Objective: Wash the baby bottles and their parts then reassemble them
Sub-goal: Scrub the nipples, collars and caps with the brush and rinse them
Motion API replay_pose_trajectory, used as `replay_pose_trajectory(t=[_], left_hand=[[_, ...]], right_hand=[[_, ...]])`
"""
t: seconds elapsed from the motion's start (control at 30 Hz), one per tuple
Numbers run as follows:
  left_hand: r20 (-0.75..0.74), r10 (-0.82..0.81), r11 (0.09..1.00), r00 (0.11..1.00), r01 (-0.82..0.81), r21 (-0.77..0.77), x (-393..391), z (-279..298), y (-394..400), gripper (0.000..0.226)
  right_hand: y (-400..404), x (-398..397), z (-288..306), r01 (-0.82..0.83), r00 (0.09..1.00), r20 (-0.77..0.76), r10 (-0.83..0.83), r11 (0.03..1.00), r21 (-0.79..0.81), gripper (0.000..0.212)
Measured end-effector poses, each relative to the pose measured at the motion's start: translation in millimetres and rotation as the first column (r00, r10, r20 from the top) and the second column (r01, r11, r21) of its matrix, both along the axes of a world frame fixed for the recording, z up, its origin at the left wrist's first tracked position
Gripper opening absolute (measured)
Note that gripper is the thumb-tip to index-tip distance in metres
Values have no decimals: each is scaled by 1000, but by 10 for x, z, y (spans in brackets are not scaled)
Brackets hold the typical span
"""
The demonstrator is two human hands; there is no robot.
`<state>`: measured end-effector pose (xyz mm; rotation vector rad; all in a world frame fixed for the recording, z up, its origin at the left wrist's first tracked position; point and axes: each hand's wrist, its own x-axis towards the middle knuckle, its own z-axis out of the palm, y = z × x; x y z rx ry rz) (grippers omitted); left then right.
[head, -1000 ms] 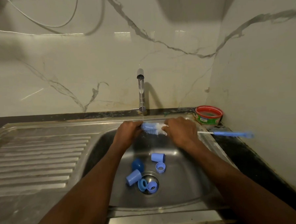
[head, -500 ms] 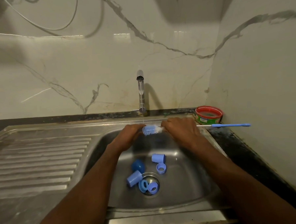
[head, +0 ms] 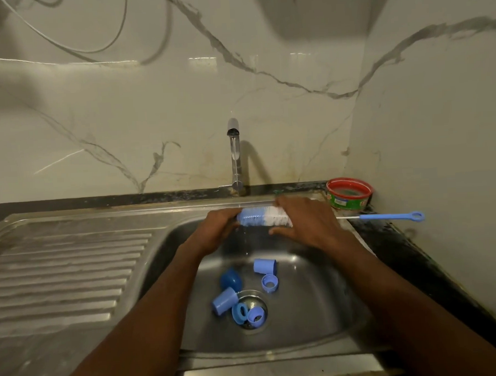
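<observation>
In the steel sink (head: pixel 318 299), five loose blue parts lie round the drain (head: pixel 251 308): a cap (head: pixel 264 266) on its side, a ring (head: pixel 270 283) just below it, a darker dome (head: pixel 231 279), a second cap (head: pixel 224 300), and two rings (head: pixel 249 313) touching over the drain itself. A red-rimmed tub (head: pixel 350 194) stands on the table in the corner by the wall. The tap (head: pixel 235 154) runs a thin stream.

Under that stream the left hand (head: pixel 217 231) grips one end of the bottle brush (head: pixel 264 218), fingers curled round it. The right hand (head: pixel 307 222) curls over the bristles' other end; its blue handle (head: pixel 392 216) juts out to the right above the table.

Compared with half a second ago, more of the bristles show between the hands, which have drawn apart, and the handle's loop end is now visible.
</observation>
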<state>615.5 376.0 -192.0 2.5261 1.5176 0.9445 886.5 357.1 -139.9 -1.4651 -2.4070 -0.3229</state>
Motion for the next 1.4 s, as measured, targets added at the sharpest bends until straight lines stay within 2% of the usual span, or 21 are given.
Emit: replay_pose_trajectory(t=[0.1, 0.2, 0.23, 0.3, 0.37, 0.43, 0.47, 0.5, 0.57, 0.6, 0.67, 0.77, 0.83, 0.9, 0.97, 1.0, 1.1, 1.17, 1.23, 1.3, 1.4], left_hand=[[36, -27, 999, 999, 28, -19, -27, 8, -10, 31], [41, 1, 999, 999, -3, 51, -27, 47, -9, 33], [20, 1, 995, 1000, -3, 104, -31, 59, -7, 34], [-34, 19, 985, 999, -13, 175, -28, 64, -18, 34], [-104, 78, 970, 991, -52, 238, 7, 49, -38, 34], [-155, 123, 953, 980, -74, 292, 40, 27, -39, 34], [-166, 133, 949, 977, -77, 305, 56, 27, -33, 34], [-168, 132, 954, 977, -79, 290, 69, 30, -19, 34], [-141, 113, 981, 983, -88, 173, 87, 19, 14, 37], [-129, 104, 991, 986, -91, 101, 91, 10, 23, 38], [-101, 96, 995, 990, -96, 3, 96, -7, 37, 39], [-74, 70, 997, 995, -69, 20, 79, 5, 33, 37], [-71, 59, 994, 996, -52, 99, 52, 35, 26, 32], [-98, 48, 981, 994, -29, 191, 13, 60, 4, 30], [-95, 18, 978, 995, 3, 211, -5, 67, -23, 30], [-87, -4, 977, 996, 23, 214, -2, 68, -29, 30], [-50, -2, 973, 999, 13, 231, 24, 65, -7, 31], [-12, 80, 982, 997, -76, 174, 3, 40, 18, 30], [49, 156, 984, 987, -160, 79, -29, -4, 16, 33], [101, 140, 990, 985, -141, 3, -13, -39, -26, 42], [169, 160, 985, 973, -147, -87, 147, -67, -55, 14]], right_hand=[[-14, -23, 34, -51, 988, 150, 30, 989, 137, 38], [13, -36, 70, 33, 996, 78, -47, 985, 172, 22], [9, -53, 71, 67, 997, 23, -70, 992, 106, 24], [-10, -74, 145, 97, 980, -146, -132, 970, -222, 27], [-19, -73, 252, -10, 886, -368, -282, 783, -622, 28], [-34, -72, 310, -71, 817, -406, -409, 627, -776, 31], [-34, -70, 299, -66, 833, -401, -382, 651, -756, 33], [-27, -68, 257, -23, 883, -364, -298, 745, -667, 37], [-38, -61, 132, 46, 981, -169, -96, 959, -281, 44], [-40, -53, 72, 5, 997, -78, -13, 994, -105, 48], [-18, -61, 17, -75, 995, 69, 71, 996, 56, 53], [16, -136, 47, -63, 972, 233, 14, 977, 203, 32], [19, -127, 63, -3, 988, 154, -23, 986, 168, 28], [13, -95, 91, 25, 996, -77, -36, 989, -145, 31], [17, -49, 166, -99, 907, -389, -163, 813, -574, 29], [10, -36, 210, -156, 836, -472, -282, 701, -695, 27], [-74, 5, 366, -142, 697, -458, -553, 518, -843, 22], [-37, 61, 360, -117, 674, -461, -578, 532, -839, 22], [59, 114, 281, 11, 746, -423, -514, 645, -764, 22], [82, 127, 221, 233, 849, -267, -456, 777, -585, 19], [-17, 84, 114, 322, 909, -143, -392, 877, -356, 27]])
